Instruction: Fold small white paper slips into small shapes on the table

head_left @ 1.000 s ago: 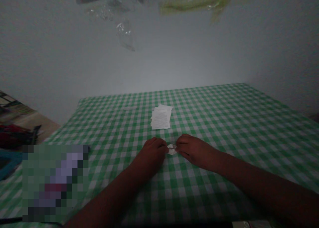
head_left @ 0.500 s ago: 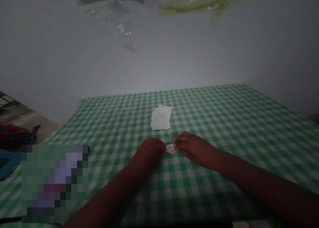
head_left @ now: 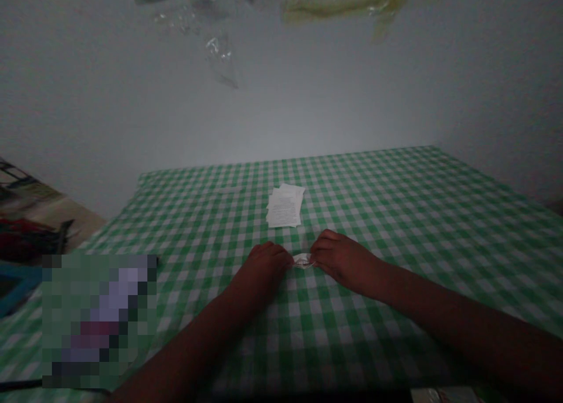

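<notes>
Between my hands is a small piece of folded white paper [head_left: 302, 260], low over the checked cloth. My left hand [head_left: 267, 266] is closed, its fingertips pinching the paper's left end. On the other end, my right hand [head_left: 339, 259] grips with thumb and fingers together. The ends of the paper are hidden under the fingers, and its exact folds are too small to make out. Just beyond my hands lies a loose stack of printed white paper sheets [head_left: 284, 208], touched by neither hand.
A green and white checked tablecloth [head_left: 396, 203] covers the table. At the left lies a pixelated object [head_left: 109, 309] with a dark cable [head_left: 20, 385] beside it. A thin pale strip [head_left: 229, 190] lies farther back. The wall [head_left: 308, 98] behind carries strips of tape [head_left: 347, 7].
The folded paper's middle looks flatter and narrower than before, with its opening less visible. Both hands keep their grip and have barely moved.
</notes>
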Demonstrator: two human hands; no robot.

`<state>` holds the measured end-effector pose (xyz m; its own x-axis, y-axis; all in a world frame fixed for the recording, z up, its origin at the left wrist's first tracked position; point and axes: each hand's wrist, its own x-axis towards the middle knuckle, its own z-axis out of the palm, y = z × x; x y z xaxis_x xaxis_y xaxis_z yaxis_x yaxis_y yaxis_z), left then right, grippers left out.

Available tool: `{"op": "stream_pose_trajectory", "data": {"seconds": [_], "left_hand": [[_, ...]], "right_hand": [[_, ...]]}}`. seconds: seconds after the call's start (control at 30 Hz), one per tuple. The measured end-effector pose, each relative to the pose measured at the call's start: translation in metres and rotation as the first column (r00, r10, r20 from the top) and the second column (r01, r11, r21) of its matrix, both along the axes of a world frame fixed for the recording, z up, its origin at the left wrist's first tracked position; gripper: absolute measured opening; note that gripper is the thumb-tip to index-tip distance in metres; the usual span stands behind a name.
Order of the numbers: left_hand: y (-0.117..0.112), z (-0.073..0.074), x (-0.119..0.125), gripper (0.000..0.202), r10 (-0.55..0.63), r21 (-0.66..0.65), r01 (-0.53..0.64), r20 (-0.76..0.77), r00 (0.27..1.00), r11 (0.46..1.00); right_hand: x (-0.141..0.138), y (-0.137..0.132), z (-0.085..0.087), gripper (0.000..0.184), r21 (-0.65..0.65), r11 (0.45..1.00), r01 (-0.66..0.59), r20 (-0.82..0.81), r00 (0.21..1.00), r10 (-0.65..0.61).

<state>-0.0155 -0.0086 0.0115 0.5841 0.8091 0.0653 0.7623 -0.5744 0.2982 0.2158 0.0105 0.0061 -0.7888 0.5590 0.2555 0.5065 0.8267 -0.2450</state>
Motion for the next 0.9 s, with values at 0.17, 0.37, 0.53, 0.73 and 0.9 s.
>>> {"op": "stream_pose_trajectory", "data": {"seconds": [0.17, 0.37, 0.53, 0.73, 0.9], "left_hand": [[0.001, 0.0, -0.001, 0.02, 0.004, 0.002, -0.004, 0.067, 0.998, 1.0], [0.006, -0.005, -0.007, 0.05, 0.019, 0.067, -0.032, 0.192, 0.981, 0.997], [0.014, -0.015, -0.011, 0.042, 0.101, 0.196, -0.132, 0.162, 0.982, 0.972], [0.017, -0.015, -0.009, 0.037, 0.254, 0.168, -0.253, 0.016, 0.967, 0.953], [0.018, -0.019, -0.007, 0.045, 0.278, 0.166, -0.266, -0.05, 0.959, 0.95]], "right_hand": [[0.002, 0.0, 0.0, 0.017, -0.136, 0.99, 0.043, -0.063, 0.997, -0.052], [0.012, 0.011, 0.005, 0.016, -0.222, 0.956, 0.194, -0.147, 0.962, -0.229], [0.023, 0.03, 0.002, 0.016, -0.153, 0.901, 0.407, -0.186, 0.883, -0.431], [0.032, 0.045, -0.013, 0.024, -0.004, 0.82, 0.572, -0.207, 0.802, -0.561], [0.035, 0.049, -0.018, 0.032, 0.057, 0.815, 0.577, -0.155, 0.812, -0.563]]}}
